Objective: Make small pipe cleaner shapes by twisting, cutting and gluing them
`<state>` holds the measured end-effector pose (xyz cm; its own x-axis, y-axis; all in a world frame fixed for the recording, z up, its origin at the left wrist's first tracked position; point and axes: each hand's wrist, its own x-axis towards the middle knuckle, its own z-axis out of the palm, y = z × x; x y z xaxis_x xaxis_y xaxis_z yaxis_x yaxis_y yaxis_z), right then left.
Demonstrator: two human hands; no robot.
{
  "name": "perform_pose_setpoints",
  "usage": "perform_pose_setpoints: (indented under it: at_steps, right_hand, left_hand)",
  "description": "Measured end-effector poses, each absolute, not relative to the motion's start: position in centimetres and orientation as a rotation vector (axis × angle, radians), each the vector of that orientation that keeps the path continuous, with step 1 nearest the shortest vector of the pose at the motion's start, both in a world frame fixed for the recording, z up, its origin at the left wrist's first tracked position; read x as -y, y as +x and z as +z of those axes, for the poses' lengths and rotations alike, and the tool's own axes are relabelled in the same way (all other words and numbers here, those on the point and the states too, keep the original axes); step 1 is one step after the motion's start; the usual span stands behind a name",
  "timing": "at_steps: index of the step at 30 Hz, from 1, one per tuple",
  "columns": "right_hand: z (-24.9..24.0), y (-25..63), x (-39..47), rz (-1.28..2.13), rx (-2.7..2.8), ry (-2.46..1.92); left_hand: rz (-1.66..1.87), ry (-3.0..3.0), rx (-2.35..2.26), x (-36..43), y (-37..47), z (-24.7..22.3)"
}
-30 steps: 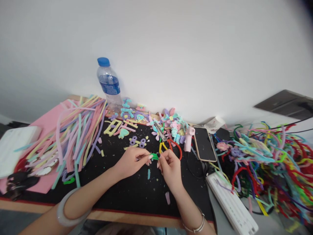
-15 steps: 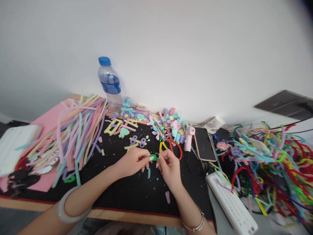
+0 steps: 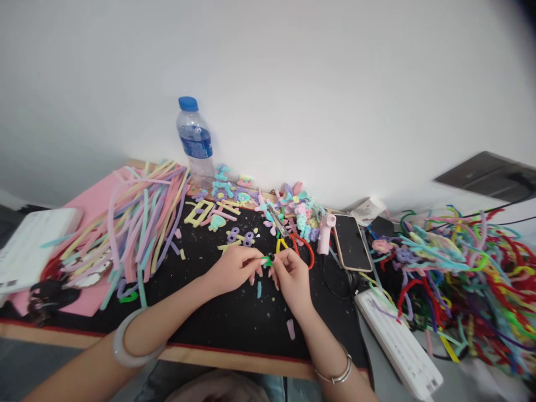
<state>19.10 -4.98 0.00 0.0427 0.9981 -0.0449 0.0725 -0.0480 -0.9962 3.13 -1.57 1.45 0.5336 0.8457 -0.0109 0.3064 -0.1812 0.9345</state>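
Observation:
Over the middle of the black mat, my left hand and my right hand meet fingertip to fingertip. Both pinch a short green pipe cleaner piece, mostly covered by the fingers. Just below it on the mat lies a small blue pipe cleaner scrap. Scissors with red and yellow handles rest open beyond my right hand. Past my left hand sit purple pipe cleaner loops and a mint green shaped piece.
A pipe cleaner bundle lies left, behind it a water bottle. Finished pipe cleaner pieces line the wall. To the right are a pink handheld device, a phone, a white box and a tangled pipe cleaner pile.
The view has shifted slightly, so the scene sits a little further right. My hands stay together on the green piece, less of which shows now.

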Motion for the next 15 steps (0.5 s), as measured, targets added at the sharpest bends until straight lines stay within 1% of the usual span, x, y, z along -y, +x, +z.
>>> perform_pose_setpoints:
  at_steps: [6, 10, 15]
  right_hand:
    - [0.06, 18.95, 4.76, 1.205, 1.159, -1.301]
    - [-0.01, 19.13, 5.10, 1.038, 1.320, -1.378]
    - [0.33, 19.48, 5.33, 0.815, 1.639, -1.406]
  left_hand:
    - [0.730, 1.837, -1.000, 1.64, 3.21, 1.03]
    - [0.736, 2.002, -1.014, 1.57, 3.18, 1.12]
    - [0.631, 2.151, -0.915, 1.40, 2.61, 1.12]
